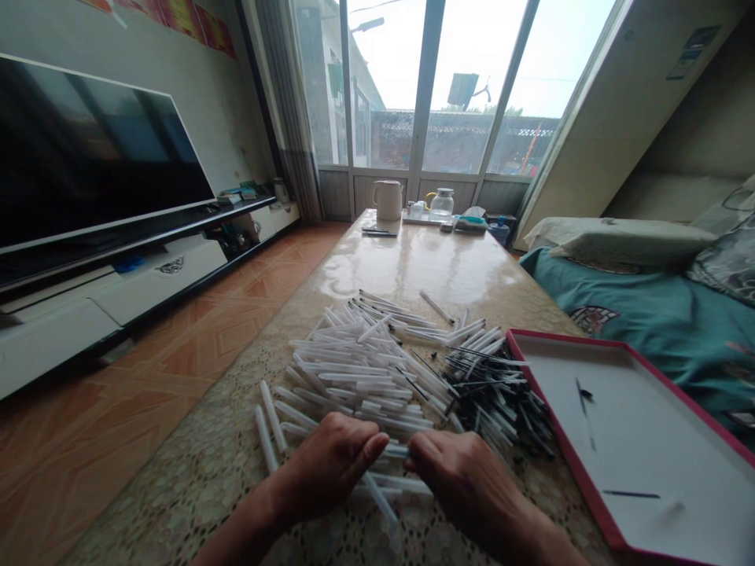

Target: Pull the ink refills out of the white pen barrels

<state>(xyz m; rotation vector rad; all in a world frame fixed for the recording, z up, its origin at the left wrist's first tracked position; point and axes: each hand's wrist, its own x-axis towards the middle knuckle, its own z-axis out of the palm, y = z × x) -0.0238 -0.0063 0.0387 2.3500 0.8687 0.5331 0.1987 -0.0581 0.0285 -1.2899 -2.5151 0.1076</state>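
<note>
My left hand [339, 456] and my right hand [463, 472] are both closed, a short gap apart, low over the near end of the table. A whitish pen [397, 450] spans the gap, its ends hidden in my fingers. Just beyond lies a big heap of translucent white pen barrels [354, 369]. Some of them lie under and between my hands, and a pair rests to the left. Dark ink refills [501, 393] are piled right of the barrels, past my right hand.
A shallow box lid [637, 440] with a red rim stands at the right, holding a few loose pen parts. At the table's [406, 259] far end are a beige jug [388, 200], a glass teapot [441, 204] and a tissue pack [470, 222]. A bed [649, 306] borders the right side.
</note>
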